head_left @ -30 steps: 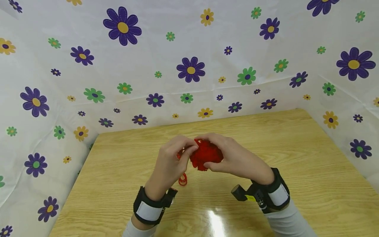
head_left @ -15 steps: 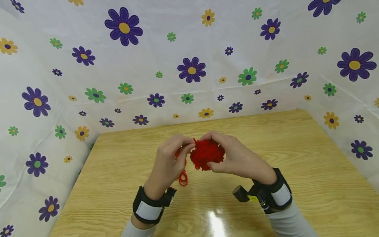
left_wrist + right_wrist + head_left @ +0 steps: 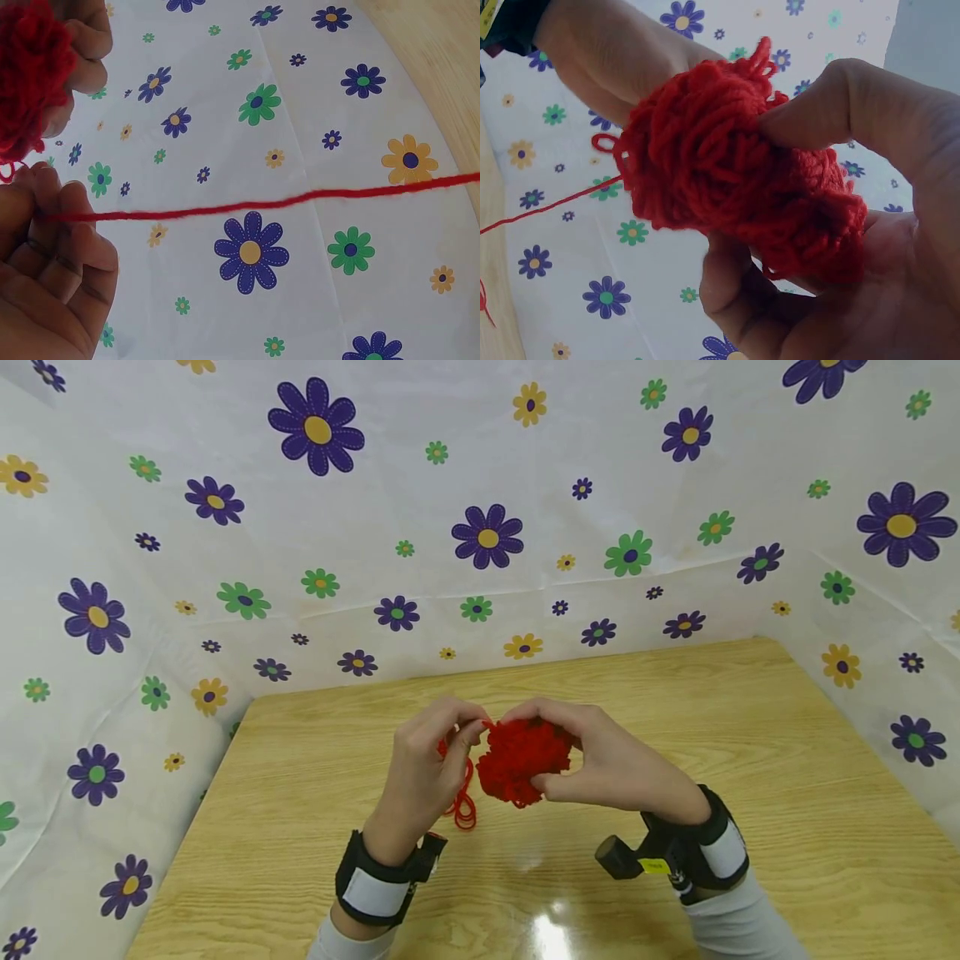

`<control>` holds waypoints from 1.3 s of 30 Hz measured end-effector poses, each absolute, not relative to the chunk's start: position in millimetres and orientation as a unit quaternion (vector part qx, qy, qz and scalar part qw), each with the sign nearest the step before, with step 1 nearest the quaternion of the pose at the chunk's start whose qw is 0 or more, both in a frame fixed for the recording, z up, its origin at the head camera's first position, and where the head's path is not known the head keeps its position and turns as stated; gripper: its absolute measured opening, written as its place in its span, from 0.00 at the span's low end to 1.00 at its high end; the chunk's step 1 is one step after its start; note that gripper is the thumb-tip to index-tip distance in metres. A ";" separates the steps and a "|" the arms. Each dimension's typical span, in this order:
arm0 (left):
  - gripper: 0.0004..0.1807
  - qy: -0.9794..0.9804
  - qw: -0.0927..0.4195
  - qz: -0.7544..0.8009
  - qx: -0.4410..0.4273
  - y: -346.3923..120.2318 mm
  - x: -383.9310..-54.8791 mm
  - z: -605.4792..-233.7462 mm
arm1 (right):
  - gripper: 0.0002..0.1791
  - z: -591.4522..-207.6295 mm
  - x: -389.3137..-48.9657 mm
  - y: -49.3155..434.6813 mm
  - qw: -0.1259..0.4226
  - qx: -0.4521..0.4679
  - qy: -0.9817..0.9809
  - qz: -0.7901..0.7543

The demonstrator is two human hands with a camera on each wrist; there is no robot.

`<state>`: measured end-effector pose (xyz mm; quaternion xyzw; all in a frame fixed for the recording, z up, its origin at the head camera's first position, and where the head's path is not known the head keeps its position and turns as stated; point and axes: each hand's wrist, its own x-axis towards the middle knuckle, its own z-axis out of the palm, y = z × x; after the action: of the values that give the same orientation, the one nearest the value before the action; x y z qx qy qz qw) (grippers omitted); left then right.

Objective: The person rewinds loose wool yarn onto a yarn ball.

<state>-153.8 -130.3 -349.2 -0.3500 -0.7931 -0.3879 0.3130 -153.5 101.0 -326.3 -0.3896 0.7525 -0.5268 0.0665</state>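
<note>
A fluffy red ball of yarn (image 3: pixel 517 762) is held above the table by my right hand (image 3: pixel 596 752), thumb on the near side and fingers over the far side. Loose loops stick out of the ball (image 3: pixel 705 150) in the right wrist view. Beside it, my left hand (image 3: pixel 435 760) pinches a red yarn strand between thumb and fingers, fingertips right at the ball's left edge. From the left hand (image 3: pixel 60 262) a taut strand (image 3: pixel 262 204) runs across the left wrist view. Slack loops of yarn (image 3: pixel 465 810) lie on the table under the left hand.
The wooden table (image 3: pixel 675 718) stretches out on all sides of the hands. A white cloth with printed flowers (image 3: pixel 375 510) hangs behind it and on both sides. Each wrist wears a black strap with a camera, such as the right strap (image 3: pixel 720 843).
The ball has tilted and turned slightly in my right hand and sits a little lower. My left fingers have shifted slightly left, still pinching the strand.
</note>
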 end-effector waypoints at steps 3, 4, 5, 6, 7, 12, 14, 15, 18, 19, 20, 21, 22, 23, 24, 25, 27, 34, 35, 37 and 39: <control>0.09 -0.792 0.313 -0.390 -0.351 -130.0 -154.6 -350.1 | 0.30 -325.2 -152.7 101.6 0.081 -0.389 0.733 -0.552; 0.09 -0.790 0.313 -0.390 -0.353 -129.8 -155.0 -350.6 | 0.31 -325.0 -152.5 101.9 0.083 -0.388 0.726 -0.561; 0.10 -0.789 0.314 -0.392 -0.355 -129.6 -155.5 -351.0 | 0.31 -324.8 -152.2 102.3 0.083 -0.388 0.719 -0.571; 0.10 -0.787 0.313 -0.394 -0.358 -129.2 -155.7 -351.5 | 0.31 -324.9 -152.4 102.7 0.078 -0.389 0.711 -0.581; 0.10 -0.785 0.310 -0.397 -0.360 -128.7 -155.8 -351.8 | 0.31 -324.8 -152.5 103.1 0.071 -0.389 0.702 -0.592; 0.10 -0.790 0.292 -0.397 -0.364 -124.5 -154.5 -352.8 | 0.31 -326.1 -155.7 104.3 0.018 -0.391 0.669 -0.632; 0.10 -0.797 0.288 -0.388 -0.363 -122.5 -153.5 -353.3 | 0.31 -326.4 -157.2 104.3 -0.003 -0.387 0.665 -0.639; 0.10 -0.799 0.287 -0.385 -0.363 -121.6 -152.9 -353.4 | 0.31 -326.6 -158.0 104.3 -0.013 -0.386 0.663 -0.641; 0.11 -0.803 0.283 -0.378 -0.363 -118.9 -151.6 -353.8 | 0.31 -326.7 -159.6 104.2 -0.035 -0.384 0.655 -0.650; 0.11 -0.804 0.283 -0.376 -0.364 -118.1 -151.4 -354.1 | 0.32 -326.5 -159.8 104.0 -0.040 -0.382 0.652 -0.654; 0.12 -0.804 0.281 -0.375 -0.365 -117.3 -151.4 -354.5 | 0.32 -326.6 -160.0 103.8 -0.045 -0.378 0.649 -0.658; 0.12 -0.805 0.281 -0.373 -0.367 -116.5 -151.2 -354.9 | 0.32 -326.5 -159.9 103.6 -0.049 -0.372 0.648 -0.663; 0.11 -0.805 0.279 -0.371 -0.369 -115.5 -151.0 -355.5 | 0.32 -326.7 -159.9 103.6 -0.053 -0.362 0.648 -0.668; 0.12 -0.807 0.274 -0.369 -0.371 -114.4 -150.7 -356.0 | 0.33 -326.5 -159.7 103.3 -0.058 -0.351 0.651 -0.671; 0.11 -0.808 0.272 -0.365 -0.374 -113.3 -150.4 -356.7 | 0.33 -326.4 -159.5 103.1 -0.063 -0.337 0.657 -0.672; 0.11 -0.810 0.269 -0.360 -0.377 -112.2 -149.9 -356.9 | 0.33 -326.1 -159.1 102.9 -0.069 -0.322 0.663 -0.672; 0.10 -0.813 0.263 -0.353 -0.381 -109.9 -148.7 -357.1 | 0.33 -325.6 -158.8 102.3 -0.079 -0.298 0.677 -0.669; 0.06 -0.814 0.262 -0.342 -0.391 -105.6 -146.1 -357.1 | 0.32 -326.3 -159.3 98.5 -0.122 -0.271 0.694 -0.656; 0.05 -0.813 0.263 -0.341 -0.393 -105.3 -145.6 -356.8 | 0.32 -326.7 -159.2 97.9 -0.131 -0.270 0.696 -0.653; 0.05 -0.811 0.261 -0.341 -0.397 -104.9 -144.7 -355.9 | 0.33 -327.1 -159.5 96.6 -0.149 -0.270 0.698 -0.646; 0.05 -0.809 0.257 -0.346 -0.400 -104.9 -143.7 -354.4 | 0.34 -327.4 -159.8 95.5 -0.166 -0.273 0.701 -0.637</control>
<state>-143.7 -104.9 -354.4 -0.4002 -0.8089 -0.3457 0.2572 -159.8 95.5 -327.4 -0.2732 0.7010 -0.6374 -0.1662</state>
